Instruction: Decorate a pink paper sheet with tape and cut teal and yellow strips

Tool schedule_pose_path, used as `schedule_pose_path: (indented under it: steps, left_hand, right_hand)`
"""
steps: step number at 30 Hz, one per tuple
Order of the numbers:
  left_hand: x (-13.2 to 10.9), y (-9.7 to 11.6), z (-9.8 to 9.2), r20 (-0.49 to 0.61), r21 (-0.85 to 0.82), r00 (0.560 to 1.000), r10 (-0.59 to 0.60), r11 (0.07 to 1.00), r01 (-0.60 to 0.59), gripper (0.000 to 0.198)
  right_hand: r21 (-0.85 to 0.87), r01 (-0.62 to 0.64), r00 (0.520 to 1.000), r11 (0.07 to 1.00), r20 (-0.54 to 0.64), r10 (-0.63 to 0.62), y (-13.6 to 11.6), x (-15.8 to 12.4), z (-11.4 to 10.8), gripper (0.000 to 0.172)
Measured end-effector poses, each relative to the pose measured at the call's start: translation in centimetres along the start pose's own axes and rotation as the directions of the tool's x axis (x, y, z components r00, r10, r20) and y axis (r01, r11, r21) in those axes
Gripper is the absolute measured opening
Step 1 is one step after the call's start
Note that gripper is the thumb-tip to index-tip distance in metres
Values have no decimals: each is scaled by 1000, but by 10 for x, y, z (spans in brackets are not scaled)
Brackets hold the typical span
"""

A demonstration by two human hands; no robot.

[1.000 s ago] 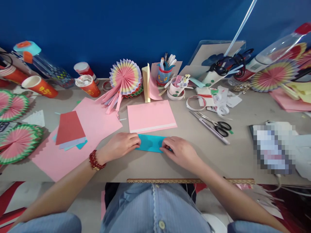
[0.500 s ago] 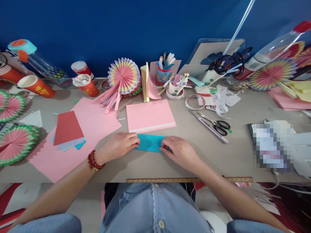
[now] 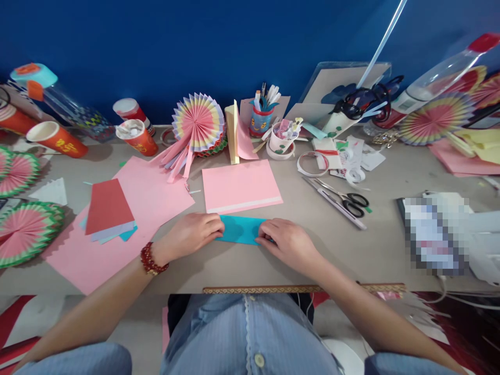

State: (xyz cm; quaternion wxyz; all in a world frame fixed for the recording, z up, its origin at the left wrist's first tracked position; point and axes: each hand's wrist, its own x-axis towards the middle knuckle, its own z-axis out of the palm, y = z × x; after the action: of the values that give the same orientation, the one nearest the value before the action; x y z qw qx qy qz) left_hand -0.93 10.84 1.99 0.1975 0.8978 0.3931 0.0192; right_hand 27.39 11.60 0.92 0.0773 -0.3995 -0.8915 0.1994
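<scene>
The left hand (image 3: 203, 232) and right hand (image 3: 287, 242), fingers curled in, hold the 2 ends of a blue paper strip (image 3: 240, 229) on the desk (image 3: 234, 268). Just beyond lies a pink sheet (image 3: 240, 182), scissors (image 3: 344, 197) to its right; farther back, a pleated fan (image 3: 197, 120) stands left of folded yellow paper (image 3: 232, 133).

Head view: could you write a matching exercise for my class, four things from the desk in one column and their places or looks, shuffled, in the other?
Things
1. Blue strip
2. Red paper
3. Scissors
4. Pen cup

Places or looks
A. Black-handled
B. Over the large pink sheet
C. Near the blue wall
D. Between the left hand and right hand

Pairs: 1-D, 2-B, 3-A, 4-C
</scene>
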Motion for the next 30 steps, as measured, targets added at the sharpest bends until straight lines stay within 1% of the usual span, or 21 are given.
schedule_pose_path:
  steps: [9, 14, 19, 22, 25, 27, 28, 30]
  left_hand:
    - [0, -1, 2, -6, 9, 1000, 3, 1000, -3, 31]
    - [-1, -2, 4, 1, 27, 1000, 7, 1000, -7, 31]
    - [-1, -1, 2, 11, 32, 1000, 6, 999, -6, 28]
    - [0, -1, 2, 8, 27, 1000, 10, 1000, -10, 27]
    - [-2, -1, 3, 8, 58, 1000, 17, 998, -18, 26]
    - [-4, -1, 4, 2, 120, 999, 38, 992, -38, 24]
    - [-5, 0, 4, -5, 164, 998, 59, 985, -58, 29]
    - [-5, 2, 5, -13, 249, 993, 113, 963, -106, 47]
  right_hand:
    - [-32, 26, 999, 999, -39, -28, 0, -3, 4, 15]
    - [-90, 35, 997, 995, -71, -41, 3, -6, 9, 15]
    - [-188, 101, 992, 977, -57, -113, 5, -8, 13, 16]
    - [-210, 115, 990, 971, -59, -130, 5, -7, 12, 19]
    - [-226, 114, 990, 967, -55, -129, 3, -6, 10, 19]
    - [-230, 110, 991, 967, -52, -125, 3, -6, 10, 18]
    - [-227, 111, 991, 968, -49, -125, 3, -6, 9, 18]
    - [-218, 114, 991, 969, -44, -127, 4, -6, 9, 18]
